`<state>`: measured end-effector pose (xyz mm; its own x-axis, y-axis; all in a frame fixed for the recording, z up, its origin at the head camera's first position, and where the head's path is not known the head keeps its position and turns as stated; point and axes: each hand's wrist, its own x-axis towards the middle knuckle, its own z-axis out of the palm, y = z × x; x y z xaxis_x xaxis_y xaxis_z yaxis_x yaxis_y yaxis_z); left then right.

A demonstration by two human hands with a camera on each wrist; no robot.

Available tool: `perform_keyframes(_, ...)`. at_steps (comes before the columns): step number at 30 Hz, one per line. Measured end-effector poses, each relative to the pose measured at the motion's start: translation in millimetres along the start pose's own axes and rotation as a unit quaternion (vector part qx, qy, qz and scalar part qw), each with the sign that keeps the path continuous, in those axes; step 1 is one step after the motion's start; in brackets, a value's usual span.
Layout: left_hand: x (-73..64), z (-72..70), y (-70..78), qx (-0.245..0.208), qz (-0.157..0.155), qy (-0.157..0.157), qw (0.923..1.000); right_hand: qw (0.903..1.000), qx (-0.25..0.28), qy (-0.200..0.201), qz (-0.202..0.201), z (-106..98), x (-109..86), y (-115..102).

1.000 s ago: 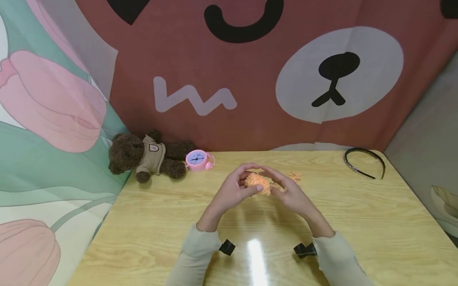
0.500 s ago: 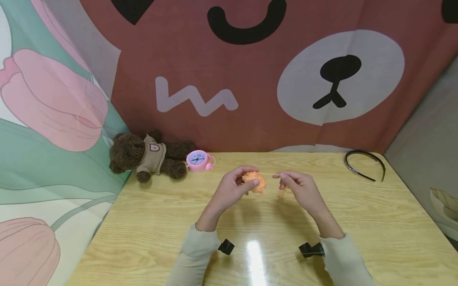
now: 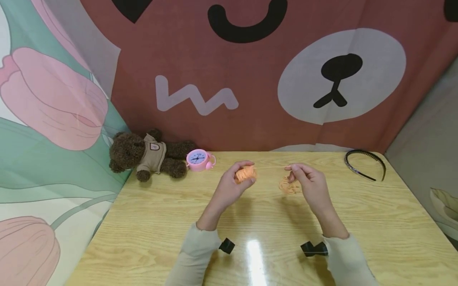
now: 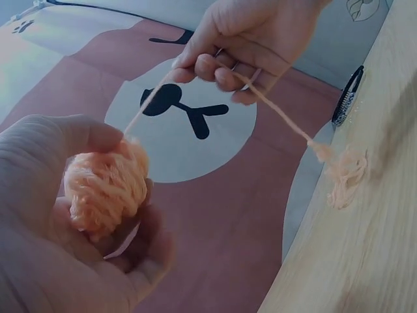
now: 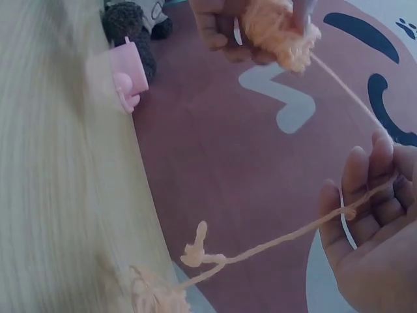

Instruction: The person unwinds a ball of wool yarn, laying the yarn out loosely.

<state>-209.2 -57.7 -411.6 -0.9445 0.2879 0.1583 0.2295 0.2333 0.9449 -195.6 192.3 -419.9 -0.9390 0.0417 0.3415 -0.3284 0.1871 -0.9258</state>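
Note:
My left hand (image 3: 229, 186) grips a small ball of orange yarn (image 4: 107, 189), thumb on its near side and fingers curled behind. A single strand (image 5: 352, 94) runs taut from the ball to my right hand (image 3: 311, 186), whose thumb and forefinger pinch it. From there the strand passes across the right fingers and slants down, as the right wrist view shows, to a loose tangle of the same yarn (image 3: 289, 186) by the table surface. A short knotted bit (image 5: 195, 248) sticks out of the strand close to that tangle.
At the back left a brown teddy bear (image 3: 154, 155) lies on its side beside a pink alarm clock (image 3: 198, 159). A black headband (image 3: 365, 165) rests at the back right of the wooden table (image 3: 161, 230). A printed cloth (image 3: 250, 131) hangs behind.
The hands have moved apart, the right one going rightward while it pinches the strand, which now stretches between them. The left hand has turned the yarn ball slightly and shifted left.

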Motion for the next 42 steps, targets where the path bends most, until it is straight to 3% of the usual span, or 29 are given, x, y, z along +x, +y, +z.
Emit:
perform_keyframes(5,0.0,-2.1,0.7,-0.03,0.004,0.004,0.9995,0.9984,0.035,0.042,0.016,-9.2,3.1,0.7)
perform_keyframes(10,3.1,-4.5,0.5,-0.11,-0.003,0.023,0.9936,0.9924,0.069,0.089,0.049,-21.7,6.4,2.1)
perform_keyframes(14,5.2,-7.6,0.9,-0.137,-0.023,0.059,0.9885,0.9797,0.116,0.145,0.075,-32.6,9.7,4.7)
perform_keyframes(20,7.6,-9.4,1.5,-0.139,-0.032,0.101,0.9847,0.9567,0.175,0.222,0.072,-46.5,14.4,8.1)
perform_keyframes(25,9.5,-10.6,1.5,-0.154,-0.034,0.144,0.9769,0.948,0.193,0.244,0.066,-52.4,15.6,7.7)
perform_keyframes(33,9.6,-16.0,-0.8,-0.207,-0.038,0.187,0.9596,0.9352,0.21,0.275,0.075,-62.3,15.5,9.3)
perform_keyframes(36,9.2,-19.1,-1.1,-0.205,-0.03,0.202,0.9572,0.9229,0.231,0.299,0.075,-68.3,16.4,11.7)
perform_keyframes(42,8.7,-23.8,0.4,-0.218,-0.011,0.21,0.9528,0.8852,0.286,0.351,0.107,-85.1,15.5,16.7)
